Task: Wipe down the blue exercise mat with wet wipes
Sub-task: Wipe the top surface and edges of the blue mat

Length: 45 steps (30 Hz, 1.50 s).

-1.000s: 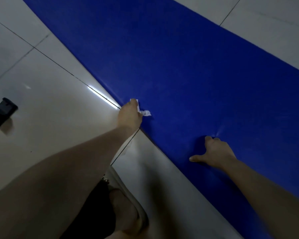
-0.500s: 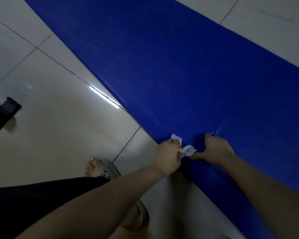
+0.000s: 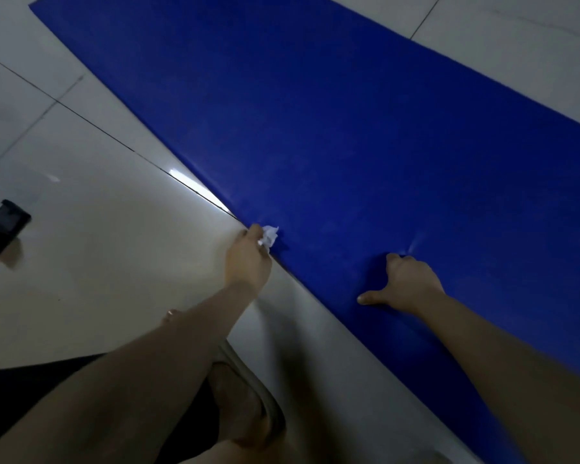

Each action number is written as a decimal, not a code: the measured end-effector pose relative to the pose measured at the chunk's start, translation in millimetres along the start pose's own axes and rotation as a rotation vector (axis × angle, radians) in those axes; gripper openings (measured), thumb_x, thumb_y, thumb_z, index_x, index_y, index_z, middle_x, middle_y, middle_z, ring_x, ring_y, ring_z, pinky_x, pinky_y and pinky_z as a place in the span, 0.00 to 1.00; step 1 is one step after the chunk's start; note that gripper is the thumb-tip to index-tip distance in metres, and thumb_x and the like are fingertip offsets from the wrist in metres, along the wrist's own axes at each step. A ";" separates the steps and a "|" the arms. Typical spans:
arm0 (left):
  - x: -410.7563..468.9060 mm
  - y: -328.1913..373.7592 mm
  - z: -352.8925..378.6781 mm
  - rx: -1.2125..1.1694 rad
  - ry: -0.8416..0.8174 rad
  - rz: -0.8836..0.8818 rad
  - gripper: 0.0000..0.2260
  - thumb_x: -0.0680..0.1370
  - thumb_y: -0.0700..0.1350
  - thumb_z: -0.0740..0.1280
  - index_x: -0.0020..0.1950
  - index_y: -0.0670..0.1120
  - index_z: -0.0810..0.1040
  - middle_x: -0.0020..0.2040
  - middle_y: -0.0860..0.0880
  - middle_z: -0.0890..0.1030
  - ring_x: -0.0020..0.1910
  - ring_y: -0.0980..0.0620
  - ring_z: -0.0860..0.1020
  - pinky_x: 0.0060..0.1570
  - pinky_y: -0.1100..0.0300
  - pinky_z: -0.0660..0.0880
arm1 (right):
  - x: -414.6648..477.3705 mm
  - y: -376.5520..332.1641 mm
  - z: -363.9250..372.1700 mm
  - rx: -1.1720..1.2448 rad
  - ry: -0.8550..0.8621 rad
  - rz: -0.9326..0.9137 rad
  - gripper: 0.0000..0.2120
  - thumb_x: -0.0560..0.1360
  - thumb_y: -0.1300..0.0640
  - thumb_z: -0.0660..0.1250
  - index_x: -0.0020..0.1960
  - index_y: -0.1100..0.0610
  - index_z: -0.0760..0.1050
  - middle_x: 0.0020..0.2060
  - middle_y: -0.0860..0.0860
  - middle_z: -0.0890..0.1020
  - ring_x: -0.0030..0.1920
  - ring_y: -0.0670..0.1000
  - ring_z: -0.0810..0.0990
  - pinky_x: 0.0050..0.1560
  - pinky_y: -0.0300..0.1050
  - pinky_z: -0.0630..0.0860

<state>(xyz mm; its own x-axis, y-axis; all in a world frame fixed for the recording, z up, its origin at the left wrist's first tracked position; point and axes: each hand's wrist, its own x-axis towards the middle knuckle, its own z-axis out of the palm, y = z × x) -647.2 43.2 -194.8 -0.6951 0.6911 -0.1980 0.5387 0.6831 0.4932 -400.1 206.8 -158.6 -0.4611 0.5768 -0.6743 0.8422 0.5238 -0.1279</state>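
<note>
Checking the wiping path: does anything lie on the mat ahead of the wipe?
Nothing visible does. The left hand holds the wet wipe at the edge of the mat; the right hand rests on it, aside.

blue mat (image 3: 349, 128) runs off the right and bottom edges; wet wipe (image 3: 269, 236) mostly buried in the left hand (image 3: 246, 262); dark object (image 3: 0, 232) cropped at far left.

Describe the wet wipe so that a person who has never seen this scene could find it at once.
A long blue mat lies slantwise on a pale tiled floor. At its near long edge, the left hand grips a small crumpled wet wipe against the mat. It is the only white thing on the blue; the right hand beside it holds no wipe.
</note>
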 end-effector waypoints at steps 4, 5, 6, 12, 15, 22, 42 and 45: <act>-47.1 18.2 21.1 -0.032 -0.139 0.150 0.07 0.80 0.52 0.66 0.56 0.52 0.77 0.55 0.53 0.80 0.52 0.56 0.79 0.54 0.57 0.79 | 0.1 0.3 0.6 -0.003 0.021 -0.015 0.51 0.62 0.25 0.72 0.72 0.58 0.65 0.62 0.57 0.75 0.59 0.57 0.77 0.54 0.49 0.77; -63.1 33.8 27.8 0.002 -0.190 0.208 0.07 0.80 0.52 0.65 0.56 0.52 0.77 0.54 0.53 0.79 0.49 0.56 0.78 0.51 0.58 0.77 | 0.4 1.2 -0.2 -0.007 0.027 -0.022 0.50 0.62 0.25 0.72 0.71 0.59 0.65 0.62 0.57 0.76 0.58 0.56 0.77 0.52 0.48 0.76; -78.9 51.3 35.7 0.038 -0.243 0.259 0.07 0.80 0.51 0.65 0.55 0.52 0.77 0.52 0.53 0.77 0.47 0.55 0.76 0.49 0.58 0.75 | 0.5 1.3 -0.4 -0.014 0.031 -0.029 0.49 0.63 0.25 0.72 0.69 0.59 0.66 0.61 0.57 0.76 0.56 0.56 0.77 0.50 0.47 0.75; -88.4 98.4 63.4 0.196 -0.298 0.355 0.02 0.78 0.45 0.67 0.47 0.47 0.76 0.50 0.48 0.76 0.46 0.48 0.76 0.44 0.52 0.75 | 2.2 3.5 -4.6 -0.013 -0.036 -0.039 0.39 0.66 0.32 0.75 0.62 0.58 0.67 0.57 0.56 0.76 0.48 0.53 0.73 0.44 0.46 0.73; -44.9 82.9 40.6 0.320 -0.216 0.221 0.06 0.78 0.44 0.66 0.53 0.45 0.78 0.55 0.43 0.75 0.50 0.42 0.78 0.49 0.50 0.76 | 1.0 8.9 -11.1 0.080 -0.154 -0.056 0.44 0.64 0.37 0.79 0.68 0.58 0.65 0.63 0.55 0.72 0.57 0.54 0.74 0.51 0.47 0.76; 13.3 43.6 -2.7 0.344 -0.147 -0.035 0.13 0.81 0.54 0.65 0.53 0.44 0.75 0.52 0.43 0.80 0.51 0.42 0.80 0.47 0.53 0.76 | -36.2 66.6 -1.6 0.075 -0.257 0.302 0.42 0.62 0.32 0.78 0.63 0.56 0.67 0.54 0.51 0.75 0.51 0.55 0.79 0.57 0.55 0.79; -102.3 108.9 56.5 0.396 -0.354 0.532 0.09 0.78 0.50 0.66 0.51 0.45 0.78 0.50 0.43 0.78 0.48 0.40 0.78 0.46 0.52 0.72 | -65.6 79.9 4.0 -0.010 -0.275 0.322 0.49 0.58 0.31 0.80 0.67 0.57 0.67 0.54 0.50 0.75 0.54 0.55 0.79 0.46 0.49 0.75; -51.2 82.7 28.4 0.528 -0.203 0.401 0.11 0.80 0.50 0.65 0.58 0.45 0.77 0.55 0.42 0.75 0.51 0.40 0.77 0.48 0.49 0.76 | -65.4 80.5 4.6 -0.033 -0.262 0.311 0.48 0.57 0.30 0.79 0.65 0.57 0.68 0.51 0.49 0.76 0.50 0.54 0.79 0.43 0.48 0.75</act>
<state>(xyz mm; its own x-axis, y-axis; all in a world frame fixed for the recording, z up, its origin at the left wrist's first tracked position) -553.6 71.0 -167.9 -0.3185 0.9096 -0.2668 0.9307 0.3534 0.0938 -300.9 208.3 -128.1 -0.0956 0.5337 -0.8402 0.9189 0.3718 0.1316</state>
